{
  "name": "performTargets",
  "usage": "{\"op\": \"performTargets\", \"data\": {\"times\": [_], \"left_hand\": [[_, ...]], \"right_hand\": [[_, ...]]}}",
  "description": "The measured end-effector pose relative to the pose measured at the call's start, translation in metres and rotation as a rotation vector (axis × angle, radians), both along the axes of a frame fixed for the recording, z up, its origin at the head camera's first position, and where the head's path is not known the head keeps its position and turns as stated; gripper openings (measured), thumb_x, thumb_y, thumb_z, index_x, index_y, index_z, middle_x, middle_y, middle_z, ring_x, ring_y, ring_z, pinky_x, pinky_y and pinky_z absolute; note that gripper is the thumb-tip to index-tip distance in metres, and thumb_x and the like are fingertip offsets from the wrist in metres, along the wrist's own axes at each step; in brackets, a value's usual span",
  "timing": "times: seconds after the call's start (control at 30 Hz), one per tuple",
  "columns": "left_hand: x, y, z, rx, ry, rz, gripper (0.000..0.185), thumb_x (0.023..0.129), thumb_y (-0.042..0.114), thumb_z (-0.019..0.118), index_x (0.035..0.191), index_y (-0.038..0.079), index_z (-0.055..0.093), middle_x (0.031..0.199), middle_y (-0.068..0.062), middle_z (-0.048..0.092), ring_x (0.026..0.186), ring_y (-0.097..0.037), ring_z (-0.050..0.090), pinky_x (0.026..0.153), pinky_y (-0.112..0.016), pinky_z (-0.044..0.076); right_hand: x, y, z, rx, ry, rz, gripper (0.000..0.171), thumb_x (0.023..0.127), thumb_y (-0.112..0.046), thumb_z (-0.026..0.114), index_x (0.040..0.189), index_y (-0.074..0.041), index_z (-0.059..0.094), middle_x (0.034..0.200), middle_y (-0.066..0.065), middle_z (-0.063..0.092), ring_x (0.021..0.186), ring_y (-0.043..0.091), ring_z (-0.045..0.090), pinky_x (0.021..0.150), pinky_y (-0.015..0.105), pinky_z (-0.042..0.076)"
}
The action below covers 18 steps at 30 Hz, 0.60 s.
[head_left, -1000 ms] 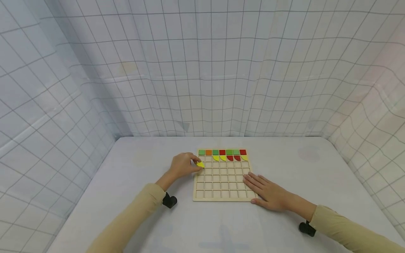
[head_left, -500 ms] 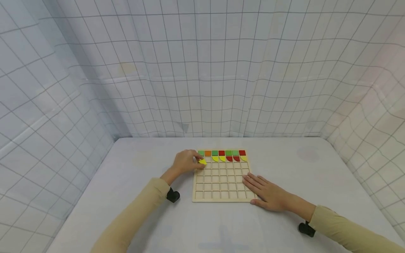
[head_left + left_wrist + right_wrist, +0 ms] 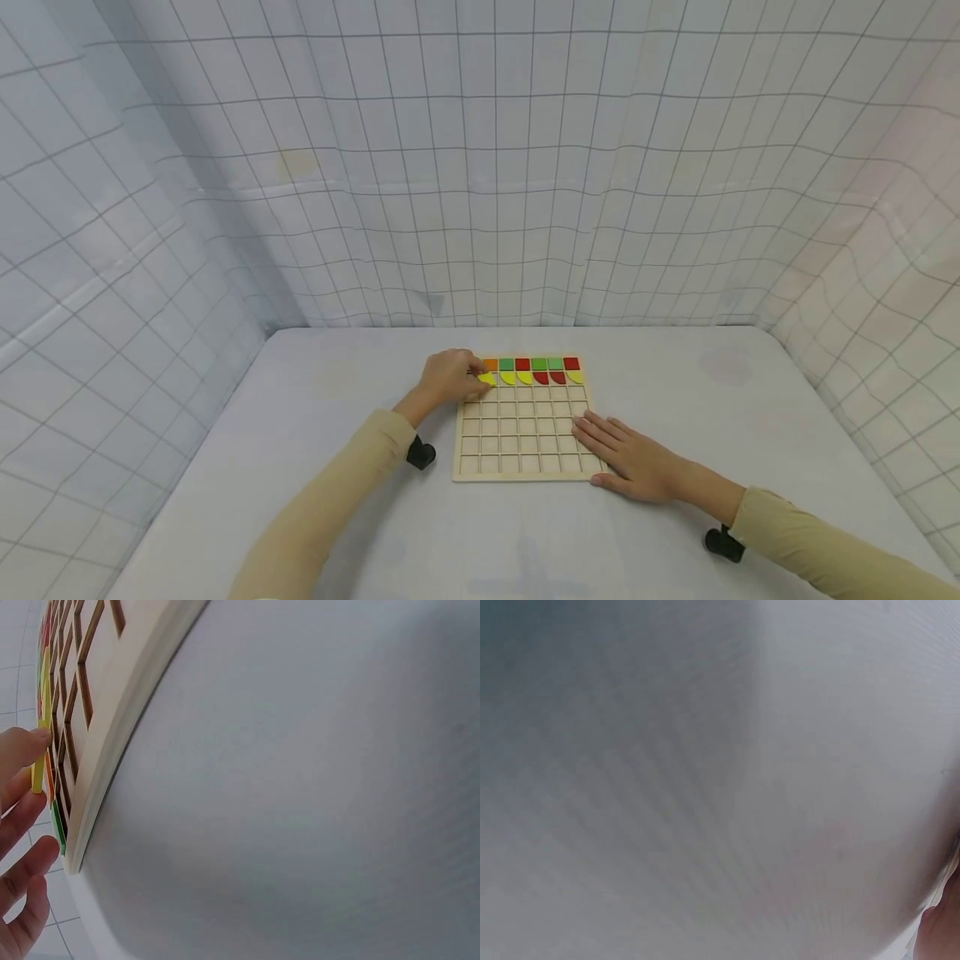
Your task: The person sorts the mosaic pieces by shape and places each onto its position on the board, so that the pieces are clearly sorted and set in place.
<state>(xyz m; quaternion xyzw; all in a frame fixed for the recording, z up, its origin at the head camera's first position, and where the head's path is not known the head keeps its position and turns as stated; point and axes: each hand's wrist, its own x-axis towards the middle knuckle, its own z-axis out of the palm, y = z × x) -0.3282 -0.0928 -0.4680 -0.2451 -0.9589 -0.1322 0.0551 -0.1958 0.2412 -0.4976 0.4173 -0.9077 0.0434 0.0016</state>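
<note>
My left hand pinches a yellow tile between thumb and fingers over the left end of the board's second row. Its exact shape is partly covered by the fingers; the left wrist view shows the tile edge-on, above the board's surface. The wooden grid board lies flat on the table. Square tiles, such as a red one, line its far row. Below them sit yellow quarter-circle tiles and red ones. My right hand rests flat with fingers on the board's near right corner.
A white cloth-covered table surrounds the board. Pale grid-patterned curtains hang behind it and at both sides. A black wrist camera is worn under the left sleeve, another one under the right. The right wrist view mostly shows blurred white cloth.
My left hand has moved the yellow tile away from me and slightly right, from beside the third row to the second row. The fingers now cover the far left green square. My right hand stays put.
</note>
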Motion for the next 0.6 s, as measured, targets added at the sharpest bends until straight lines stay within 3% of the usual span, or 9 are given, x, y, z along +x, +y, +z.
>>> {"op": "performTargets", "data": {"times": [0.4, 0.6], "left_hand": [[-0.0033, 0.004, -0.0001, -0.019, -0.049, 0.01, 0.029, 0.079, 0.039, 0.078, 0.099, 0.018, 0.077, 0.089, 0.004, 0.07, 0.08, -0.013, 0.063, 0.066, -0.029, 0.051], [-0.005, 0.0045, -0.0011, -0.017, -0.082, 0.006, 0.03, 0.081, 0.04, 0.075, 0.103, 0.02, 0.077, 0.102, 0.003, 0.072, 0.093, -0.017, 0.067, 0.074, -0.034, 0.054]], "right_hand": [[-0.0011, 0.0007, -0.0027, -0.002, 0.007, 0.004, 0.069, 0.1, -0.047, 0.04, 0.153, -0.007, 0.021, 0.16, 0.012, 0.021, 0.146, 0.034, 0.021, 0.115, 0.019, -0.015], [-0.0004, 0.0003, -0.0014, -0.001, 0.003, 0.002, 0.069, 0.101, -0.047, 0.04, 0.153, -0.006, 0.022, 0.16, 0.012, 0.021, 0.146, 0.034, 0.021, 0.115, 0.019, -0.015]]}}
